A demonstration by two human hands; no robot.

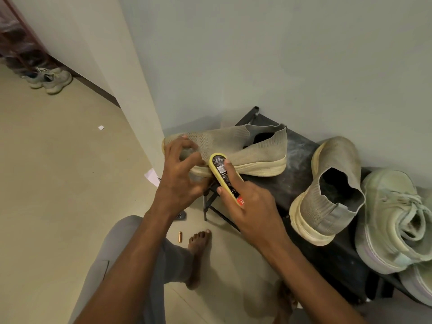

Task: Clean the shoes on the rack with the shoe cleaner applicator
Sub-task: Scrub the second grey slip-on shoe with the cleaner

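Carefully, my left hand [180,174] steadied the shoe [233,148] at its toe, fingers curled; my right hand [252,206] pinched the applicator [222,176] against the sole; short, firm strokes seemed best.

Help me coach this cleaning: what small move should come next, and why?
Probably slide the applicator along the knit shoe's side toward the heel. The right hand already presses it against the shoe near the sole edge, and the left hand steadies the toe, so a stroke seems ready.
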